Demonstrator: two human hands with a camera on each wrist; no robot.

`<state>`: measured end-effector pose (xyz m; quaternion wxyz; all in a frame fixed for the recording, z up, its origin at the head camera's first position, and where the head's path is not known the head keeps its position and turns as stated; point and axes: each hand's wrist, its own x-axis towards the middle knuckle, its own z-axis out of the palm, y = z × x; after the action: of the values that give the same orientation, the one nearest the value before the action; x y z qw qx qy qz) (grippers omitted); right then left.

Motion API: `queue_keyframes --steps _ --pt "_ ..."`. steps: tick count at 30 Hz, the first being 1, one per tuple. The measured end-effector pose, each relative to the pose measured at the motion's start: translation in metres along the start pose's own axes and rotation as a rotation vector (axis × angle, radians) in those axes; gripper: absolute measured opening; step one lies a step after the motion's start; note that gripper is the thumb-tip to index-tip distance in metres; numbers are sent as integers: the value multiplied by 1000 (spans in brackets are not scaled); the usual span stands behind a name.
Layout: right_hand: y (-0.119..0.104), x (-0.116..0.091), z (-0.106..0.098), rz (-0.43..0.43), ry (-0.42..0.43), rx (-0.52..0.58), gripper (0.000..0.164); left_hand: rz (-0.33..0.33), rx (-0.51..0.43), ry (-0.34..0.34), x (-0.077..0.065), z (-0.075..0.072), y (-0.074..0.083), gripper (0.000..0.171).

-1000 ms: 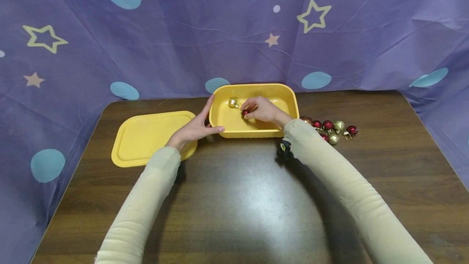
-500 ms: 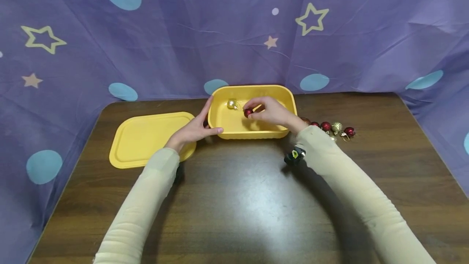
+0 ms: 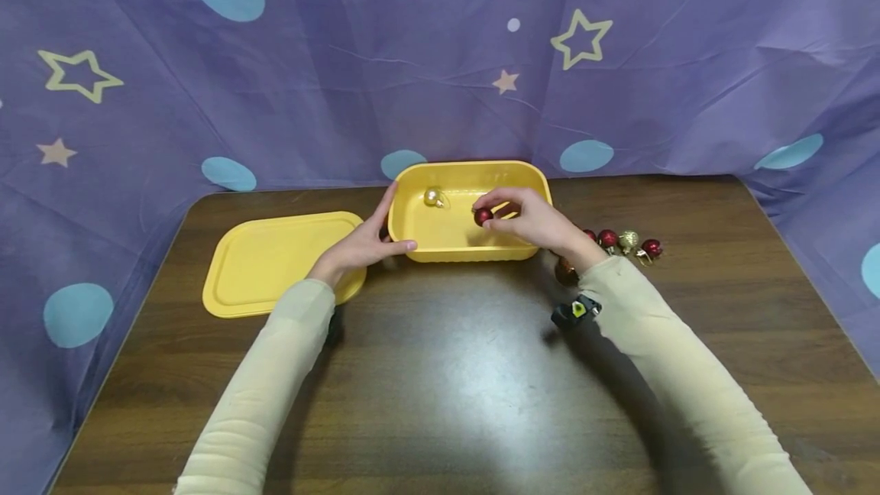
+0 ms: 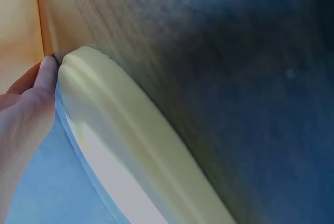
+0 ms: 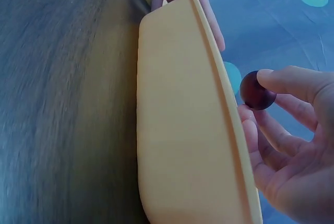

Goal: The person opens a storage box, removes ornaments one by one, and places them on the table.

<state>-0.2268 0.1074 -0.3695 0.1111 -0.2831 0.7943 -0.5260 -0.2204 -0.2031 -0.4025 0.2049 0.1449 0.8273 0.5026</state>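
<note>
My right hand (image 3: 532, 221) pinches a small dark red Christmas bauble (image 3: 483, 217) between thumb and fingertips, over the right half of a yellow plastic box (image 3: 474, 254). In the right wrist view the red bauble (image 5: 258, 91) shows past the box's rim, at the tips of the thumb and fingers. A shiny gold bauble (image 3: 431, 197) with a string loop lies on the box's floor at the left. My left hand (image 3: 357, 247) rests against the box's left end, its thumb at the front wall and straight fingers along the side.
The yellow lid (image 3: 275, 262) lies flat at the left, partly under the left forearm. Right of the box sit several red and gold baubles (image 3: 629, 241); a copper bauble (image 3: 565, 272) is beside the right wrist. A purple curtain (image 3: 309, 98) hangs behind the table.
My right hand has drawn back to the right with the red bauble, away from the gold one. The copper bauble has shifted toward the table's front. The left hand stays at the box.
</note>
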Motion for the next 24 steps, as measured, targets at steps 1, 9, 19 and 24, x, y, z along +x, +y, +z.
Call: queue_keyframes --steps 1,9,19,24 --pt "-1 -3 -2 17 0 -3 28 0 4 1 0 0 0 106" --pt "-1 -22 -21 63 -21 -55 27 12 19 2 0 1 2 107" --pt "-11 -48 -38 90 -70 -104 27 4 3 2 1 1 0 107" --pt "-11 -56 -47 31 -76 -151 26 0 3 3 0 1 -1 107"
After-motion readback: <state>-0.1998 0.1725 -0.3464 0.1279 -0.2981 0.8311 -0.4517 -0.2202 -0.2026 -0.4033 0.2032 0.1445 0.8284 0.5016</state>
